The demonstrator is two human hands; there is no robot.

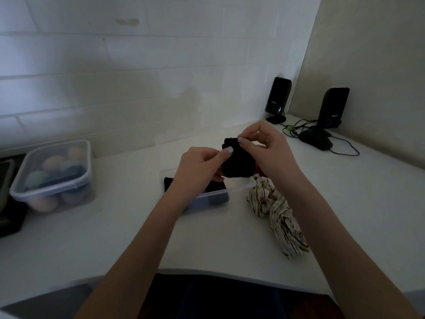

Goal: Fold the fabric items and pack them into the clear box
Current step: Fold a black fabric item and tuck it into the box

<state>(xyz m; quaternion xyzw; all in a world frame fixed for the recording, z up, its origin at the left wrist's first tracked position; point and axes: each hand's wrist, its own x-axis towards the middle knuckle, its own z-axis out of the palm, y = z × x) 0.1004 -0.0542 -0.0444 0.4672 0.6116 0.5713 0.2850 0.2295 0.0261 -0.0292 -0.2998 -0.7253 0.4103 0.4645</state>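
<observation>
At the centre of the frame both hands pinch a bundled black fabric item [238, 161], left hand [199, 165] on its left side, right hand [264, 146] at its top, just above the clear box [208, 195] holding dark cloth.

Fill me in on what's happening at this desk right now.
A person is holding a small black fabric item in the air with both hands, the left hand gripping its side and the right hand pinching its top edge, apparently mid-fold. Just below sits the clear box, open, with dark fabric already in it. A crumpled striped cloth lies on the white desk to its right, not yet folded. A second lidded container of coloured rolled items stands off to the left.
</observation>
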